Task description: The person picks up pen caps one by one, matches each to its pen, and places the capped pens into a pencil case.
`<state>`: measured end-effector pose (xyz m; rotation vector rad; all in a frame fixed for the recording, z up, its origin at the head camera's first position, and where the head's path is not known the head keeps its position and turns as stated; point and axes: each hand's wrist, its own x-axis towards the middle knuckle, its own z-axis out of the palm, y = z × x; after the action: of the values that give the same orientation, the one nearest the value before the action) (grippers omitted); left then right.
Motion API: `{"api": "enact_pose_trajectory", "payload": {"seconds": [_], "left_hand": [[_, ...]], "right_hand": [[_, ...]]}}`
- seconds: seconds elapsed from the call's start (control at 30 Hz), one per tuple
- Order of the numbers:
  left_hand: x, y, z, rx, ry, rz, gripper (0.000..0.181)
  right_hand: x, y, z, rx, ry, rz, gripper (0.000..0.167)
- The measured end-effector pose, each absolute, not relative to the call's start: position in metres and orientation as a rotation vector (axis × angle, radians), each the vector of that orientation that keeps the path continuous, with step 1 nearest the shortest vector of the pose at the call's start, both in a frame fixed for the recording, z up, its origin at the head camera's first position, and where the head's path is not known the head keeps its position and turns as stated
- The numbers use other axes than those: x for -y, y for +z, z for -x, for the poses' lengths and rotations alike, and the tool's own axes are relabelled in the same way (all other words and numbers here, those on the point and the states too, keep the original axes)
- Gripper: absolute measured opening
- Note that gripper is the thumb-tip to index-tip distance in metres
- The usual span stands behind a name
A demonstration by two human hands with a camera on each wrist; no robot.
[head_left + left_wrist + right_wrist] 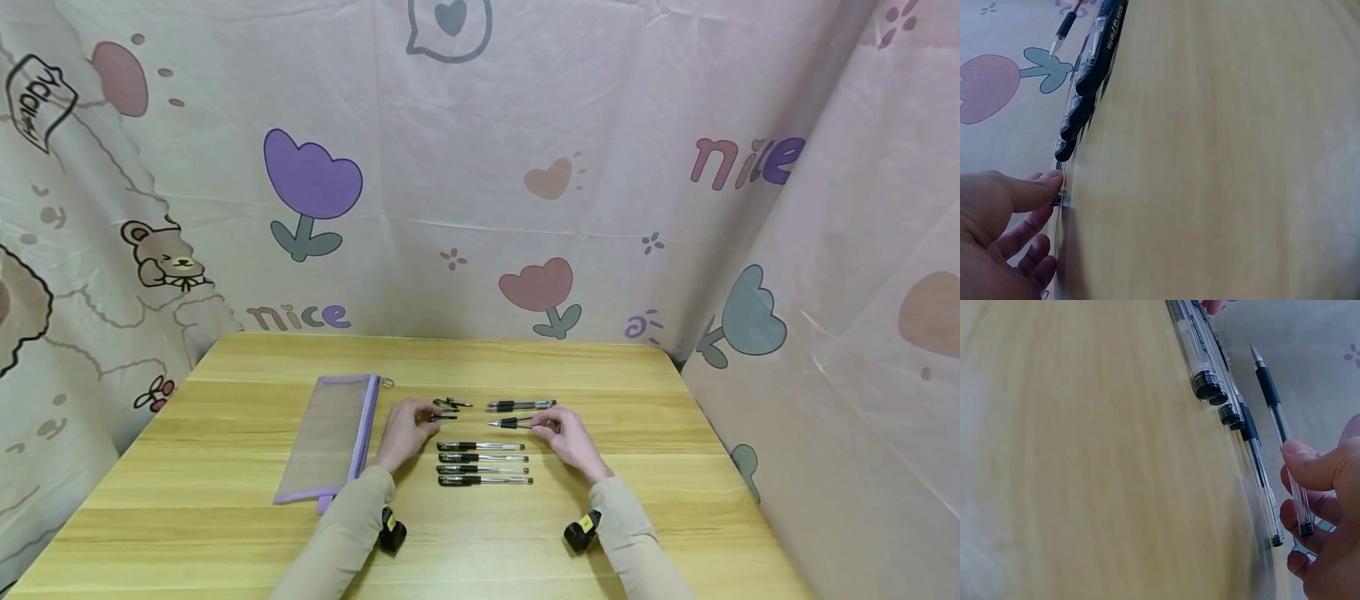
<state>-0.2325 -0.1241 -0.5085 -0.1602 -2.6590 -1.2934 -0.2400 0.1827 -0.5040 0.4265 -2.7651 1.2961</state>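
Note:
My right hand (566, 435) pinches a clear gel pen (1264, 384) near its rear end, thumb on one side and fingers on the other. That pen is uncapped, its silver tip pointing left and its black grip showing. Behind it another uncapped pen (517, 406) lies on the table. My left hand (407, 432) holds a small black pen cap (447, 417) between thumb and fingers, low at the tabletop; the fingers partly hide it. More black caps (459, 403) lie just beyond. Several capped gel pens (483, 469) lie in a parallel column between the hands.
A mesh zip pouch (322, 433) with purple edging lies flat on the wooden table (480, 550), left of my left hand. A patterned cloth (450, 167) hangs behind the table and along its sides.

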Motion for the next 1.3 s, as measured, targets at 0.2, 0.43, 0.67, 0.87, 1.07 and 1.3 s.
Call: {"api": "enact_pose_trajectory", "payload": {"seconds": [0.2,0.43,0.67,0.87,1.07,1.3], "left_hand": [[0.1240,-0.5082,0.2331,2.658,-1.279,0.175,0.022],[0.1231,-0.5082,0.2337,2.675,-1.268,0.174,0.020],[0.1231,-0.5082,0.2340,2.675,-1.258,0.173,0.019],[0.1235,-0.5087,0.2342,2.688,-1.235,0.165,0.018],[0.1246,-0.5079,0.2335,2.716,-1.234,0.130,0.015],[0.1256,-0.5077,0.2318,2.705,-1.208,0.151,0.011]], "right_hand": [[-0.1820,-0.5051,0.2397,2.754,1.292,-0.432,0.009],[-0.1815,-0.5057,0.2397,2.766,1.292,-0.417,0.009],[-0.1819,-0.5068,0.2404,2.776,1.290,-0.401,0.010],[-0.1817,-0.5056,0.2398,2.765,1.297,-0.404,0.010],[-0.1816,-0.5044,0.2398,2.762,1.287,-0.401,0.009],[-0.1820,-0.5045,0.2396,2.768,1.289,-0.398,0.009]]}}
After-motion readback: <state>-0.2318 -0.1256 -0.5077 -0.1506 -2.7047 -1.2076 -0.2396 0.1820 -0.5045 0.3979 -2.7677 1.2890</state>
